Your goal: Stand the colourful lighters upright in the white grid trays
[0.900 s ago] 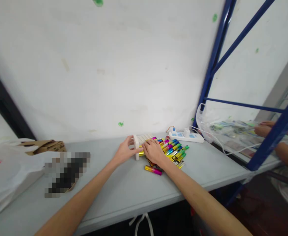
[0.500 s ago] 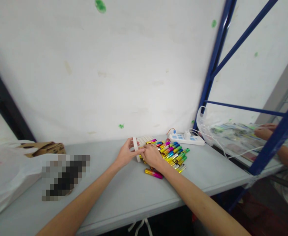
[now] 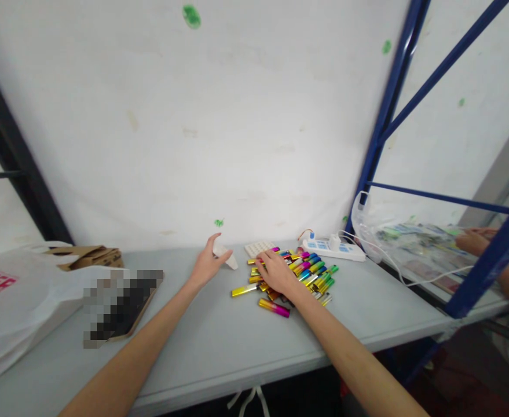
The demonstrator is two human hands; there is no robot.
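Observation:
My left hand has its thumb and fingers apart around a small white piece, which seems to be held or touched at its left side. My right hand rests on the left part of a heap of shiny multicoloured tubes, its fingers bent over them; what is under the fingertips is hidden. A yellow tube sticks out at the left of the heap. In front lies a yellow and magenta tube. Behind the heap is a white tray with a grid of holes.
A white power strip with cables is behind at the right, beside a blue metal post. At the left lie a white plastic bag, brown cardboard and a dark, partly pixelated object. Another person's hands show far right.
My left hand has moved left, away from my right hand, and the white piece now tilts. The yellow tube at the heap's left has come into view. The camera view has shifted slightly.

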